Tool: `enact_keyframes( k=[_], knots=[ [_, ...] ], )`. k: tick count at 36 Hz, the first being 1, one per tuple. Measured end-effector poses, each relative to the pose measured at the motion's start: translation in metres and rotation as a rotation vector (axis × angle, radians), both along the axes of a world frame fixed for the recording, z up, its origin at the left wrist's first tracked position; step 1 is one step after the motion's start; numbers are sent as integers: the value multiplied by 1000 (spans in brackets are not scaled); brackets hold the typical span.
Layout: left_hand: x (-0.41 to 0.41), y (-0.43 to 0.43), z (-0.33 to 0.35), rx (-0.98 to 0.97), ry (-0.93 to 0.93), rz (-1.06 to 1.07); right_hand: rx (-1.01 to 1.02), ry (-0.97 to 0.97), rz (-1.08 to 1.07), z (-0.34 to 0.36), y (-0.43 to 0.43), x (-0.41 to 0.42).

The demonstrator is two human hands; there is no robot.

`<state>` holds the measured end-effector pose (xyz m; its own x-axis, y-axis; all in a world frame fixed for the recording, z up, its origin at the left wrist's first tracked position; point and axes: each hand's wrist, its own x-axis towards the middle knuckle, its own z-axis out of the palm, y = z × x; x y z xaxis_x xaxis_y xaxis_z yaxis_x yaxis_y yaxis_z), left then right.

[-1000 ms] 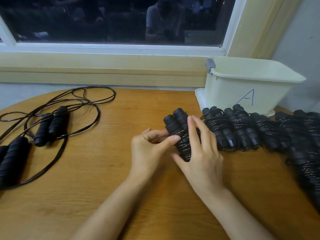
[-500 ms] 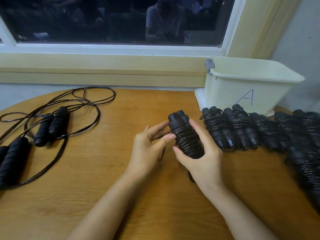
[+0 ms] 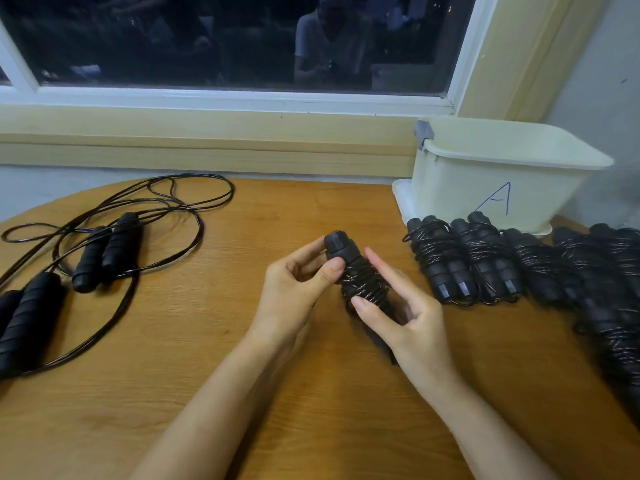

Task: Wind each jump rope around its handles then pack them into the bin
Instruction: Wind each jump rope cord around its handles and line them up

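A wound black jump rope (image 3: 360, 278) is held above the middle of the wooden table (image 3: 311, 209). My left hand (image 3: 298, 289) pinches its top end between thumb and fingers. My right hand (image 3: 401, 313) grips the lower part, thumb across the coils. Several wound ropes (image 3: 460, 265) lie in a row at the right, in front of the cream bin (image 3: 491, 181) marked "A". Two unwound ropes lie at the left: one with handles (image 3: 107, 251) amid a loose cord (image 3: 166, 202), another with handles (image 3: 27, 317) at the edge.
The bin stands against the windowsill at the back right, on a white lid (image 3: 401, 199). A dark window (image 3: 225, 39) runs behind the table. The row of wound ropes continues down the right edge (image 3: 616, 327).
The wound rope was lifted off the table and turned more upright. My left hand shifted to pinch its top end, and my right hand moved from lying over it to gripping its lower part.
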<state>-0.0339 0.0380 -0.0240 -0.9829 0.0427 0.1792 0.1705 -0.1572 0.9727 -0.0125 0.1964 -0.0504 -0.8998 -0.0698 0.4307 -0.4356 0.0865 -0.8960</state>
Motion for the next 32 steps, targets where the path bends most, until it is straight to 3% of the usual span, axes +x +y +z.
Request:
enact_keyframes(
  k=[8,14,19,27,29,32],
  knots=[
    [-1,4,-6,-52,16,97,349,236,-231,-6,-10,0],
    [0,5,-7,-356,82,-46,317,250,-311,-9,-3,-2],
    [-1,3,-7,-471,98,-177,324,259,-339,-9,1,-5],
    [-5,1,-19,-889,343,86,320,261,-376,-8,1,-8],
    [-5,0,-20,-911,324,96,304,260,-364,-7,0,-8],
    [-5,0,-17,-731,283,91,250,223,-319,-5,-2,-6]
  ],
)
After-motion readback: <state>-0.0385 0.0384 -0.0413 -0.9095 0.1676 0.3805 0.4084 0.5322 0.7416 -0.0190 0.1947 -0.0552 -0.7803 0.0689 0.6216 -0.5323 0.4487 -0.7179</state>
